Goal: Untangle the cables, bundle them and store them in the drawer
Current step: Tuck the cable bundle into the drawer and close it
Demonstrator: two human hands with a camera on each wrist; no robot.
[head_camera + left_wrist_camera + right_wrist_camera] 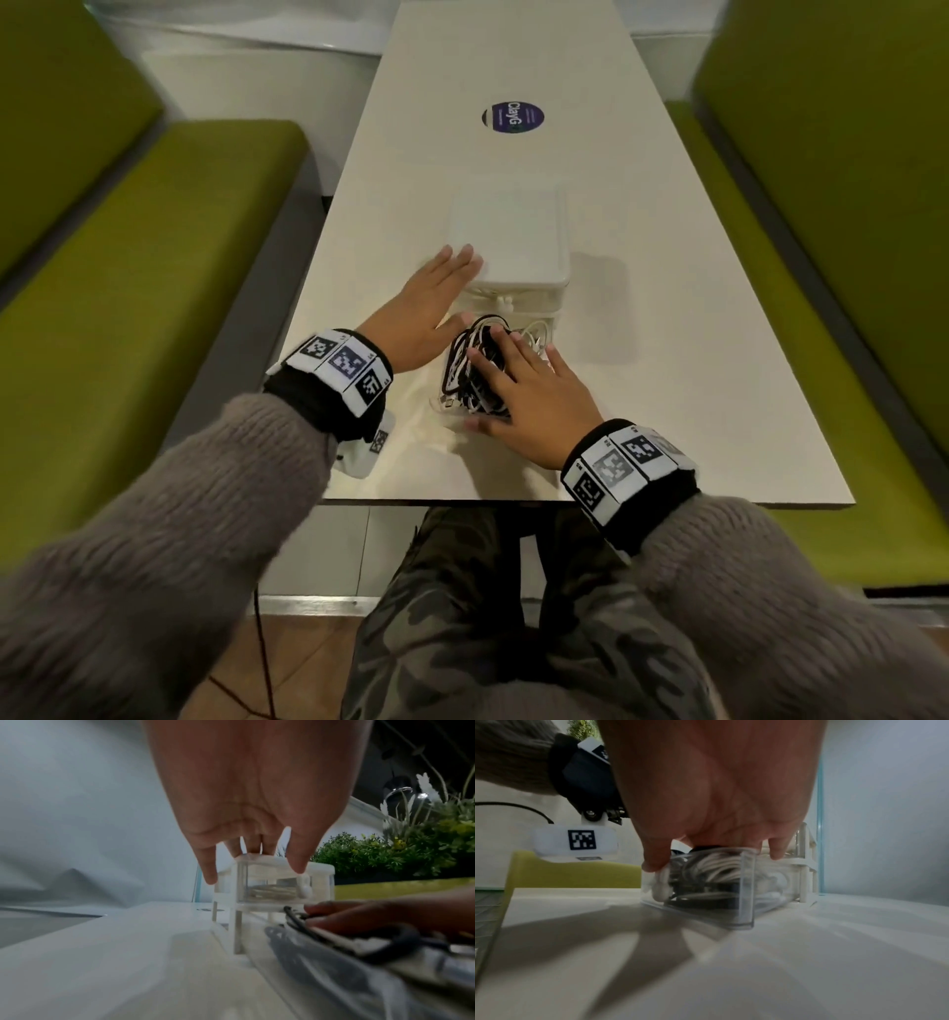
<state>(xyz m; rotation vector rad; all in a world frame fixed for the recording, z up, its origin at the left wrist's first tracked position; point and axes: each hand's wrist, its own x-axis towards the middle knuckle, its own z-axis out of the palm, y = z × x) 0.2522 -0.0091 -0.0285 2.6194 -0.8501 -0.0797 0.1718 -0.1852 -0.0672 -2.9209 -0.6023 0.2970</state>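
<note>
White table (667, 360) between green benches. The cables (475, 360) lie bundled in the pulled-out clear drawer (746, 888), pressed flat by the right hand (534, 395), fingers spread. The left hand (426, 308), fingers straight, steadies the drawer unit (513, 231). Loops should be kept below the rim while the drawer is slid in squarely.

Soft overhead light, faint shadows, wide-angle bending at edges, both wrist views blurred.

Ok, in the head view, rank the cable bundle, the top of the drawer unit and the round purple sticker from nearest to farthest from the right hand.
1. Cable bundle: under the right hand, in the open drawer.
2. Top of the drawer unit: just beyond, under the left hand's fingertips.
3. Purple sticker: far up the table.
</note>
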